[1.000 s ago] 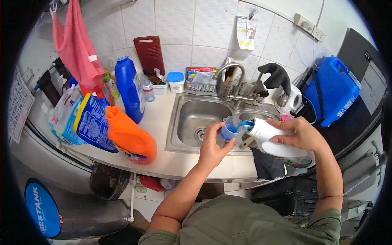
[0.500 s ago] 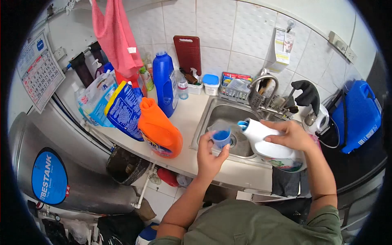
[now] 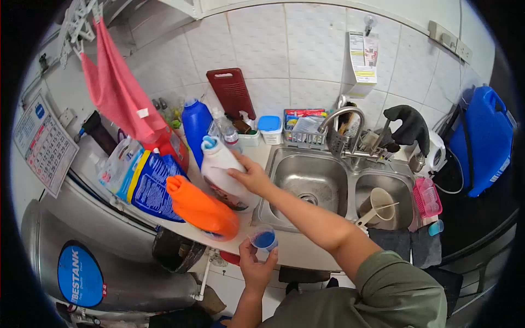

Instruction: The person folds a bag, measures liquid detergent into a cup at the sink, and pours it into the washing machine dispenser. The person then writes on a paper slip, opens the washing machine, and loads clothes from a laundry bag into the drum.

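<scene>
My left hand (image 3: 257, 267) is closed around a small clear plastic cup (image 3: 256, 234) with blue liquid (image 3: 265, 239) in it, held at the counter's front edge. With my right hand (image 3: 251, 176) I grip a white bottle (image 3: 220, 164) with a blue spout at its open top. The bottle is nearly upright at the counter, left of the sink; whether its base fully rests there I cannot tell. An orange bottle (image 3: 199, 210) leans just left of it, with a blue pouch (image 3: 156, 186) behind. A blue bottle (image 3: 196, 128) stands farther back.
A double steel sink (image 3: 322, 213) lies to the right, with a light dipper (image 3: 381, 205) in the right basin. A pink basket (image 3: 425, 197) stands beside it. A red cutting board (image 3: 232, 93) leans on the tiles. A pink towel (image 3: 117, 87) hangs at left.
The white bottle has moved left from above the sink to the counter beside the orange bottle, turning from tilted to nearly upright. My left hand has brought the cup left and closer to me.
</scene>
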The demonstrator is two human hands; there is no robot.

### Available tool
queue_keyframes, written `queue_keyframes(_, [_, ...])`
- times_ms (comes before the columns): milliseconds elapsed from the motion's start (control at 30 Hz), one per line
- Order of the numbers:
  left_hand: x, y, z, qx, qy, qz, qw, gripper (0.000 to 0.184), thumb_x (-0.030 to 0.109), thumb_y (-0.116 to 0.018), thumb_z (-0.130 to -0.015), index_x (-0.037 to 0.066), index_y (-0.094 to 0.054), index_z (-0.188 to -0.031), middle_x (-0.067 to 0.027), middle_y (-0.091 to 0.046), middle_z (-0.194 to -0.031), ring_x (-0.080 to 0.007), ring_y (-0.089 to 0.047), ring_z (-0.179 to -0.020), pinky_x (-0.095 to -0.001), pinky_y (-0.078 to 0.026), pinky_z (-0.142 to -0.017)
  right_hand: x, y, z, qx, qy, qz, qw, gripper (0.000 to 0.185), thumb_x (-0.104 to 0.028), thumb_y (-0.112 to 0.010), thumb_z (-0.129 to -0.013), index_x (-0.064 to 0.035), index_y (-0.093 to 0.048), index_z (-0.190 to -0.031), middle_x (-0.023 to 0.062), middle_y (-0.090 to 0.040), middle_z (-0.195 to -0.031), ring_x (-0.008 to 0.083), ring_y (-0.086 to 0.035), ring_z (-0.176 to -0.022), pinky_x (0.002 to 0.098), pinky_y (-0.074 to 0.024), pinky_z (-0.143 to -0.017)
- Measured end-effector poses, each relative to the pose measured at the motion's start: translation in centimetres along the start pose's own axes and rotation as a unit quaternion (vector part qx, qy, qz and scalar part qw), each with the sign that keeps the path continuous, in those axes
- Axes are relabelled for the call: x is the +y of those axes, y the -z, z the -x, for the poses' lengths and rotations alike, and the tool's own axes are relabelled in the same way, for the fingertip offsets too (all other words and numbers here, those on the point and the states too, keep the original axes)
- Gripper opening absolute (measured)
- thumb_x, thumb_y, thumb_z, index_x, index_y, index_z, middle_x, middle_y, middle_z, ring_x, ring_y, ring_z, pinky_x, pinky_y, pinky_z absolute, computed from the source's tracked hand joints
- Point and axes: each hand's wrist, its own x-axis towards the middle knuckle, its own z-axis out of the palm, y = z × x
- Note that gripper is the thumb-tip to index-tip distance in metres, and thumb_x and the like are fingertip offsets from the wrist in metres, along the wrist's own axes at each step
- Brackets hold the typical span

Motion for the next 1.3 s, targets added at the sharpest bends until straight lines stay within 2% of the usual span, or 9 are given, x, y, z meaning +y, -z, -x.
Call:
queue_keyframes(167, [-1.8,-2.8,-3.3,-0.019,-0.003,-0.024,1.000,0.063,-0.002,-0.076,-0.080,-0.004,-0.039,-0.131,-0.0165,-0.054,-0.124,-0.0234,-0.058,-0.115,-0.0360,-0.047,-0.100,-1.9,4.7,0.2,-0.050,-0.089,0.064,0.993,0.055,-0.029,-0.072,-0.090,-0.0037,-0.057,-0.136,0.0220,-0.061,-0.122,0.0279,-0.062,-0.113,0.0355,-0.0491,-0.095])
queue_keyframes(200, [-3.3,-3.6,-4.2,-0.016,0.001,-0.018,1.000,0.063,-0.002,-0.077,-0.080,-0.004,-0.039,-0.131,-0.0164,-0.055,-0.123,-0.0234,-0.058,-0.115,-0.0361,-0.047,-0.100,-0.6,7.2,0.9,-0.002,-0.080,0.096,0.992,0.047,-0.028,-0.071,-0.089,-0.0025,-0.063,-0.128,0.0220,-0.062,-0.112,0.0306,-0.064,-0.103,0.0382,-0.0515,-0.088])
queue_keyframes(300, [-5.9,-7.3,-7.9,-0.013,-0.008,0.005,1.000,0.063,-0.001,-0.076,-0.081,-0.003,-0.040,-0.133,-0.0156,-0.055,-0.124,-0.0232,-0.059,-0.114,-0.0349,-0.048,-0.099,-0.4,18.3,3.1,0.116,0.015,0.491,0.863,0.015,-0.012,-0.066,-0.084,-0.0026,-0.067,-0.095,0.0221,-0.058,-0.100,0.0394,-0.061,-0.095,0.0491,-0.0516,-0.083])
queue_keyframes(333, [-6.6,-8.5,-9.0,-0.011,-0.012,0.012,1.000,0.063,0.000,-0.076,-0.082,-0.002,-0.041,-0.134,-0.0153,-0.055,-0.124,-0.0230,-0.059,-0.114,-0.0343,-0.048,-0.098,0.7,22.4,4.2,0.114,-0.069,0.566,0.813,0.015,-0.009,-0.063,-0.085,-0.0032,-0.067,-0.099,0.0233,-0.056,-0.103,0.0404,-0.059,-0.099,0.0492,-0.0514,-0.083])
queue_keyframes(433, [-11.1,-11.7,-12.8,-0.029,-0.015,0.008,0.999,0.061,0.005,-0.080,-0.081,-0.005,-0.045,-0.130,-0.0155,-0.059,-0.122,-0.0219,-0.060,-0.114,-0.0332,-0.047,-0.099,1.8,29.9,5.5,0.096,-0.122,0.653,0.741,0.018,-0.005,-0.059,-0.085,0.0020,-0.061,-0.101,0.0235,-0.055,-0.106,0.0394,-0.059,-0.102,0.0481,-0.0525,-0.086])
queue_keyframes(567, [-14.4,-15.4,-16.7,-0.029,-0.015,-0.096,0.995,0.058,0.015,-0.083,-0.078,-0.004,-0.053,-0.125,-0.0159,-0.064,-0.119,-0.0233,-0.062,-0.111,-0.0355,-0.048,-0.097,3.7,33.4,5.7,0.069,-0.093,0.644,0.756,0.011,-0.004,-0.057,-0.084,0.0016,-0.061,-0.093,0.0209,-0.060,-0.101,0.0392,-0.064,-0.096,0.0469,-0.0539,-0.082])
queue_keyframes(733, [-16.4,-18.7,-20.8,0.008,-0.048,-0.161,0.986,0.056,0.025,-0.085,-0.072,0.005,-0.061,-0.118,-0.0165,-0.067,-0.116,-0.0348,-0.063,-0.110,-0.0448,-0.047,-0.093,2.1,32.3,7.5,0.045,-0.125,0.613,0.779,0.008,-0.003,-0.056,-0.084,0.0007,-0.060,-0.089,0.0205,-0.061,-0.098,0.0395,-0.065,-0.093,0.0480,-0.0546,-0.079])
queue_keyframes(1067, [-14.7,-21.0,-22.8,-0.005,-0.076,-0.164,0.983,0.056,0.028,-0.085,-0.071,0.007,-0.062,-0.117,-0.0143,-0.066,-0.114,-0.0340,-0.061,-0.110,-0.0458,-0.046,-0.093,1.8,31.6,9.5,0.031,-0.121,0.614,0.779,0.010,-0.002,-0.053,-0.086,0.0024,-0.060,-0.090,0.0208,-0.061,-0.098,0.0389,-0.065,-0.095,0.0462,-0.0565,-0.078])
queue_keyframes(1300, [-14.0,-21.3,-22.5,-0.024,-0.068,-0.138,0.988,0.058,0.022,-0.087,-0.072,0.005,-0.060,-0.121,-0.0168,-0.064,-0.116,-0.0314,-0.060,-0.111,-0.0417,-0.046,-0.095,0.9,32.5,6.1,0.067,-0.171,0.591,0.786,0.019,-0.002,-0.050,-0.088,-0.0004,-0.050,-0.106,0.0232,-0.065,-0.100,0.0419,-0.068,-0.087,0.0509,-0.0562,-0.073])
